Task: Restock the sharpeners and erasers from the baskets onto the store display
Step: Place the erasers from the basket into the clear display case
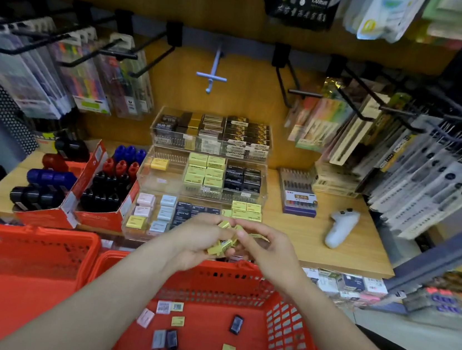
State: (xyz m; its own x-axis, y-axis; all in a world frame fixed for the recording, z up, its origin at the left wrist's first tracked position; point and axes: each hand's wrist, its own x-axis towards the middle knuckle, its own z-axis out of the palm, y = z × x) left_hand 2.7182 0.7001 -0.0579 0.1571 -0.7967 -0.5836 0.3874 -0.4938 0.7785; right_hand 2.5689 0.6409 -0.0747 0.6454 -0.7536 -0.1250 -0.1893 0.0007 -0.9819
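My left hand [195, 240] holds several small yellow erasers [222, 245] in its curled fingers, just above the far rim of the right red basket [277, 334]. My right hand [262, 244] pinches at the same bunch from the right. Behind the hands stands a tiered clear acrylic display [165, 180] with rows of yellow, black, pink and pale blue erasers. Loose erasers [177, 321] and small sharpeners [236, 324] lie on the right basket's floor. Red cardboard boxes [89, 183] on the left of the shelf hold black, blue and red sharpeners.
A second red basket [9, 264] stands at the left. A white controller-shaped device [341, 227] and a pen set box [298, 194] lie on the wooden shelf [330, 257] to the right. Hanging pen packs on black hooks flank both sides.
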